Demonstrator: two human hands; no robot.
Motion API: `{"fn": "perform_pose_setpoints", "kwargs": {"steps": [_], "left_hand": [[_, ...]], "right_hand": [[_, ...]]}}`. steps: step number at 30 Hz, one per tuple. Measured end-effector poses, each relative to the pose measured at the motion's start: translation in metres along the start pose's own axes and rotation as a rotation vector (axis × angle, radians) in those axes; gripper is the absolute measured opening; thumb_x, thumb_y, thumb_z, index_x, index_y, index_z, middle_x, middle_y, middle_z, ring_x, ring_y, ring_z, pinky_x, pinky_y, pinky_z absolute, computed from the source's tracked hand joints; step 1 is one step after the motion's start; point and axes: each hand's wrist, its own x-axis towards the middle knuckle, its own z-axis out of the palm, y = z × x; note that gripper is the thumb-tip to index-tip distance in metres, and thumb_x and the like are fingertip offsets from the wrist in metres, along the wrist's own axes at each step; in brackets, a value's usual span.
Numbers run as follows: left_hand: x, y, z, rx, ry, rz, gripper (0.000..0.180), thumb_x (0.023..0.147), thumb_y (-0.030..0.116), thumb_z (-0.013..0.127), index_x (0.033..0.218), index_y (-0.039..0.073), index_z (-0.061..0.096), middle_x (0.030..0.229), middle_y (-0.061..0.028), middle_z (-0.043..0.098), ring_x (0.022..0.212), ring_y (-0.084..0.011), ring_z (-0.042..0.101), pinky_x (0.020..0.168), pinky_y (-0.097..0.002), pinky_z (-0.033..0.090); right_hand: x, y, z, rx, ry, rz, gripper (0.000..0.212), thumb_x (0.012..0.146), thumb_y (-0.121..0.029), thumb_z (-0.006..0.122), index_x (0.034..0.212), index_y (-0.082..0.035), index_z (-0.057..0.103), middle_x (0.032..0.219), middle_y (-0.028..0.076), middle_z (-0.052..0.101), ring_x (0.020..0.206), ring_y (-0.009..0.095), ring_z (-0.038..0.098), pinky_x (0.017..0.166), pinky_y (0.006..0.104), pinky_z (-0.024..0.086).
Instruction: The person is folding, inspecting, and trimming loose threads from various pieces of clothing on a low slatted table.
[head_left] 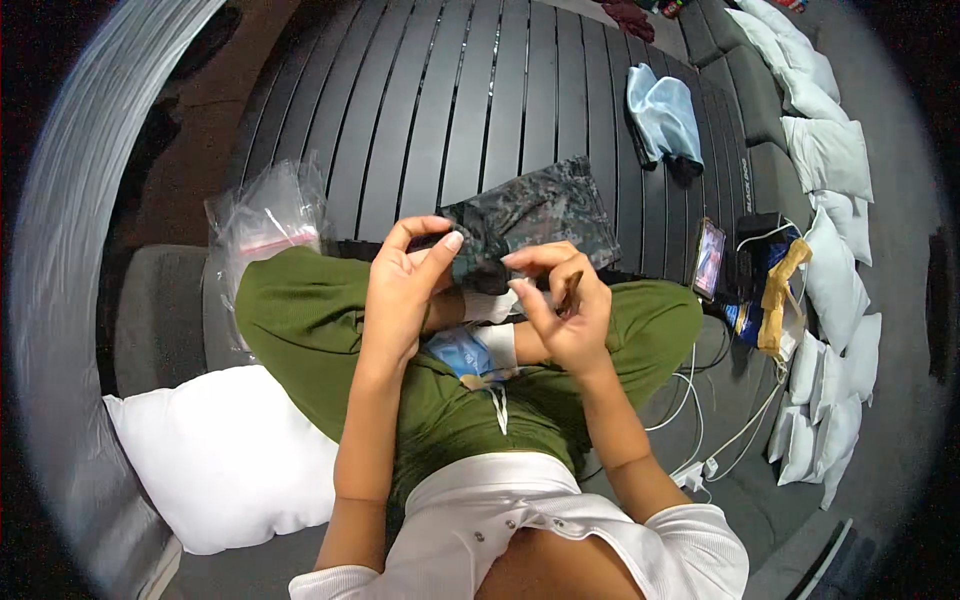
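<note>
Shirt (pixel 450 520) of white ribbed fabric with a buttoned front, worn by the seated person, occupies the near edge, above loose green trousers (pixel 440 430) with a white drawstring. To the near left lies a plump white rectangular pillow (pixel 230 460); to the near right, a white plastic power strip (pixel 688 476) rests among looping white cables. A blue plastic packet (pixel 460 352) lies in the lap, between the crossed legs. Above it, the left hand (pixel 405 275) has its thumb and forefinger brought toward each other, and the right hand (pixel 575 310) has curled fingers with the thumb extended; whether either grasps anything cannot be told. Just beyond the fingertips, a dark camouflage-patterned fabric piece (pixel 560 215) lies at the near edge of a black slatted table (pixel 400 120), its black near-left end reaching between the hands. Left of it is a clear plastic bag (pixel 270 210), beside the left knee; to the right, a phone (pixel 709 260) with a lit screen stands beside a yellow-and-blue bag (pixel 785 300). Farther right, white pillows (pixel 835 160) form a row; on the table's far right lies a shiny light-blue cloth (pixel 665 115).
</note>
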Motion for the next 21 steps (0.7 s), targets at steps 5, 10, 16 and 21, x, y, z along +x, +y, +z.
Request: {"fn": "perform_pose_setpoints", "kwargs": {"steps": [5,10,16,21], "left_hand": [[-0.025,0.013,0.01,0.025,-0.027,0.057,0.028,0.085,0.009,0.056,0.11,0.004,0.046,0.069,0.0007,0.057,0.056,0.0003,0.045,0.05,-0.0141,0.035],[-0.04,0.012,0.018,0.055,-0.039,0.15,0.029,0.084,0.009,0.056,0.112,0.002,0.047,0.067,0.0014,0.058,0.055,0.0003,0.045,0.051,-0.0137,0.035],[-0.041,0.004,0.018,0.022,0.02,-0.058,0.016,0.085,0.013,0.056,0.097,0.003,0.06,0.072,0.0054,0.055,0.055,0.0024,0.04,0.049,-0.0121,0.029],[-0.046,-0.002,0.011,-0.051,-0.223,-0.054,0.024,0.081,0.004,0.058,0.105,0.001,0.056,0.083,0.0021,0.055,0.065,0.0001,0.046,0.057,-0.0126,0.038]], "right_hand": [[0.005,-0.023,0.013,-0.072,0.02,-0.147,0.037,0.069,0.005,0.067,0.068,-0.008,0.032,0.091,0.018,0.062,0.077,0.019,0.054,0.066,0.0258,0.044],[0.002,-0.028,0.014,-0.12,0.062,-0.188,0.04,0.068,0.004,0.069,0.066,-0.009,0.031,0.085,0.013,0.064,0.071,0.018,0.054,0.061,0.0258,0.043],[0.003,-0.03,0.011,-0.205,0.1,-0.337,0.038,0.069,0.004,0.068,0.066,-0.01,0.033,0.076,0.008,0.063,0.064,0.019,0.052,0.057,0.0265,0.042],[0.002,-0.026,0.007,-0.12,0.098,-0.33,0.035,0.072,0.004,0.066,0.068,-0.01,0.034,0.077,0.009,0.062,0.063,0.018,0.049,0.059,0.0277,0.04]]}}
